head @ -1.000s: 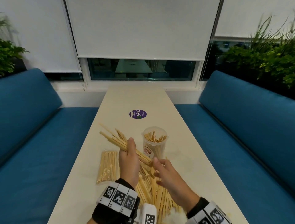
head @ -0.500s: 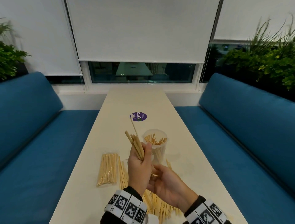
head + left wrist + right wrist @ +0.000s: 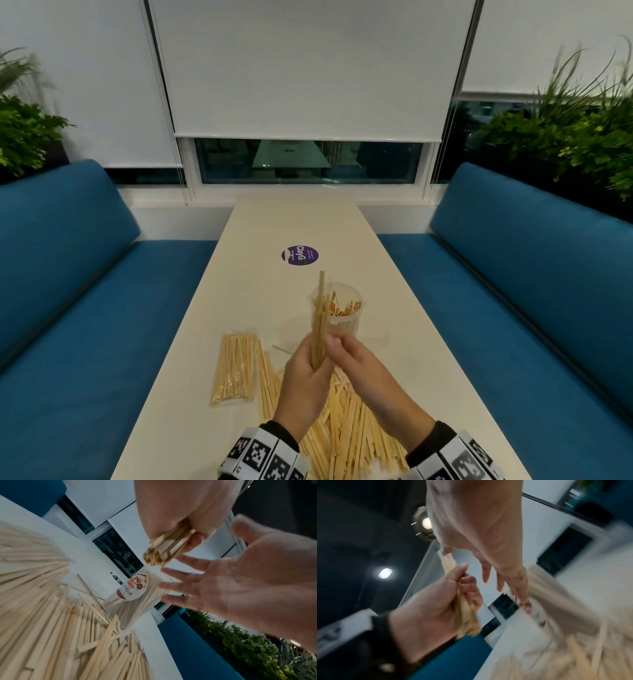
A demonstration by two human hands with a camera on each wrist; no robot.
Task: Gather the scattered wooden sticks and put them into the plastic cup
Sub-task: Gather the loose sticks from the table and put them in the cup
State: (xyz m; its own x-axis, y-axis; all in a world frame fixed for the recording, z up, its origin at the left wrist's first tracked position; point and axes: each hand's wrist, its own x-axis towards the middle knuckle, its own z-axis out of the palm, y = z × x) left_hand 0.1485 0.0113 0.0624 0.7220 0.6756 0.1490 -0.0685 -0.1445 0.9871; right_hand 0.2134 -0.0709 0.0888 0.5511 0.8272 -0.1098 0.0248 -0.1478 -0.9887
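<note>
My left hand (image 3: 305, 377) grips a bundle of wooden sticks (image 3: 319, 329) and holds it upright above the table, just in front of the clear plastic cup (image 3: 344, 320). The cup holds several sticks. My right hand (image 3: 352, 354) is open beside the bundle, with straight fingers close to its right side. In the left wrist view the bundle's lower end (image 3: 164, 550) sticks out of my fist, and the right hand (image 3: 231, 588) is spread next to it. A heap of loose sticks (image 3: 346, 428) lies on the table under both wrists.
A sealed clear packet of sticks (image 3: 234, 370) lies left of the heap. A purple round sticker (image 3: 300, 255) is on the cream table (image 3: 291, 222) beyond the cup. Blue benches (image 3: 513, 308) run along both sides, with plants behind them.
My left hand has lifted the bundle off the heap and turned it from slanted to upright, nearer the cup. The right hand rose from the heap to the bundle's side.
</note>
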